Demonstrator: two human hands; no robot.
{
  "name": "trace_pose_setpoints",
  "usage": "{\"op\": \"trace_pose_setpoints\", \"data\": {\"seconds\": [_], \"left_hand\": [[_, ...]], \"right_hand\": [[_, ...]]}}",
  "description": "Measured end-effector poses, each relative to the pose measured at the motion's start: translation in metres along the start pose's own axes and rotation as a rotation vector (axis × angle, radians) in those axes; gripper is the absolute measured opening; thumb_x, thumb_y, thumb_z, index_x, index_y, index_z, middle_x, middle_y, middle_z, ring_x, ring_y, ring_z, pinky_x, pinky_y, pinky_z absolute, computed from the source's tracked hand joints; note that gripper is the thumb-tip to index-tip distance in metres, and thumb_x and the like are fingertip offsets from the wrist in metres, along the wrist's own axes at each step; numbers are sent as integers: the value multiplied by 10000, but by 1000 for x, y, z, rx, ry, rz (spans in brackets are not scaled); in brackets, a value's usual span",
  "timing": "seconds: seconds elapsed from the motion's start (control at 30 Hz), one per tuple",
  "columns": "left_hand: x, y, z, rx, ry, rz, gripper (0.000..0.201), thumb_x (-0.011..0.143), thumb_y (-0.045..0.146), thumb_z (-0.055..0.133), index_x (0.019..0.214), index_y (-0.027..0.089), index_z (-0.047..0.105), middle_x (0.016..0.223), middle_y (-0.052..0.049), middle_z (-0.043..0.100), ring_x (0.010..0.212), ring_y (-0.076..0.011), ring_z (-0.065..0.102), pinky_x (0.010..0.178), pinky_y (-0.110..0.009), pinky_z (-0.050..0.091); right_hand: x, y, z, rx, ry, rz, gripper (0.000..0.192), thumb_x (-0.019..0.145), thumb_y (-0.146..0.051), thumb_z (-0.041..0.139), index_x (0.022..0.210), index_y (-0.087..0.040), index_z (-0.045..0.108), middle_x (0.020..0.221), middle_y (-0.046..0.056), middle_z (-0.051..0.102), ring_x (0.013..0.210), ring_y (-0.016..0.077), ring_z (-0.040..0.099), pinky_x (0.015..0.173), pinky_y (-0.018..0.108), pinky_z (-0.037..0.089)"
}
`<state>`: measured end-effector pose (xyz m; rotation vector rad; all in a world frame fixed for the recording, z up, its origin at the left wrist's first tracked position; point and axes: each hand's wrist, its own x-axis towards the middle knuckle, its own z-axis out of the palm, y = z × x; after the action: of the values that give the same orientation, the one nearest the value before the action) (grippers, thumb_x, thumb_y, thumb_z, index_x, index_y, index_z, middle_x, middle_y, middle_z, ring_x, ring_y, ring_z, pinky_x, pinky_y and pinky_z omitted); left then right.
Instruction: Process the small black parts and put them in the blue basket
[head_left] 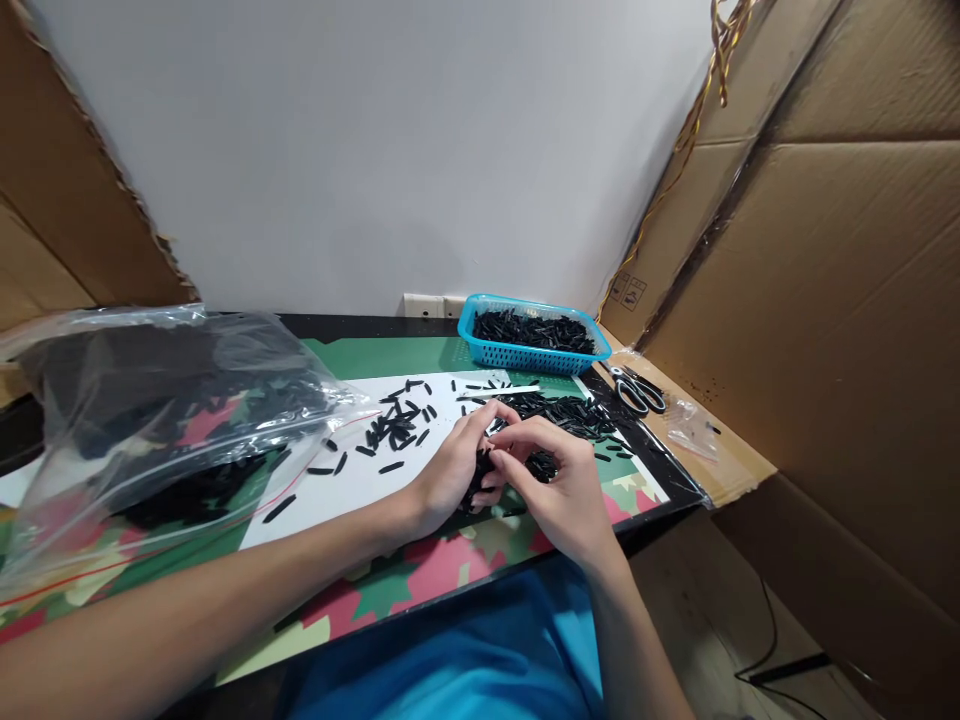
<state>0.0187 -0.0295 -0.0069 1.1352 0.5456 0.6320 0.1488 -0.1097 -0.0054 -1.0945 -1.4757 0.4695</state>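
Note:
My left hand [448, 465] is curled around a handful of short black strips [477, 484] near the table's front edge. Close against it is my right hand [559, 480], its thumb and index finger bent together in a pinch at the left fingers. Whatever lies between those fingertips is too small to make out. Just beyond the hands spreads a dense heap of the same black strips [574, 412]. A looser group of black strips [394, 425] is scattered on white paper [300, 520] to the left.
A blue plastic basket [532, 357] full of black strips stands at the back. Right of it lie scissors [634, 390] and a small clear bag [690, 430]. A large clear zip bag [172, 390] covers the left side. Cardboard walls [840, 300] flank the table.

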Motion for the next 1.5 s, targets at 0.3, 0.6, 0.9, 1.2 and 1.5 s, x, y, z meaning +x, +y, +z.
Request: {"op": "trace_pose_setpoints", "data": {"seconds": [0.3, 0.6, 0.9, 1.2, 1.5], "left_hand": [[-1, 3, 3, 41, -3, 25, 350, 1008, 567, 503, 956, 226, 569, 527, 84, 411, 365, -71, 328, 330, -146, 294], [-4, 6, 5, 44, -44, -21, 277, 1006, 470, 499, 862, 235, 465, 468, 104, 384, 367, -61, 233, 342, -121, 252], [-4, 6, 4, 82, -101, -26, 286, 1003, 436, 536, 825, 236, 434, 467, 105, 392, 369, -55, 224, 350, -137, 259], [-6, 3, 3, 83, -69, 46, 295, 1000, 454, 537, 830, 232, 443, 489, 104, 384, 390, -59, 232, 368, -145, 257], [-9, 3, 5, 112, -73, 65, 284, 996, 460, 532, 845, 231, 460, 482, 102, 393, 396, -65, 238, 382, -151, 260]], "right_hand": [[-3, -2, 9, -20, 40, 58, 82, 969, -186, 653, 916, -202, 714, 934, 31, 698, 823, 169, 658, 768, 288, 522], [2, 12, -14, 220, 194, 232, 173, 906, -354, 766, 912, -182, 742, 800, 23, 713, 695, 155, 642, 638, 264, 544], [2, 20, -18, 232, 159, 264, 162, 898, -345, 774, 936, -188, 769, 786, 17, 714, 699, 153, 640, 628, 256, 549], [3, 22, -18, 210, 129, 261, 177, 904, -354, 769, 960, -186, 776, 845, 38, 742, 737, 164, 664, 624, 257, 565], [2, 22, -18, 246, 152, 250, 153, 864, -326, 811, 922, -190, 769, 816, 28, 729, 712, 161, 663, 595, 256, 581]]}}
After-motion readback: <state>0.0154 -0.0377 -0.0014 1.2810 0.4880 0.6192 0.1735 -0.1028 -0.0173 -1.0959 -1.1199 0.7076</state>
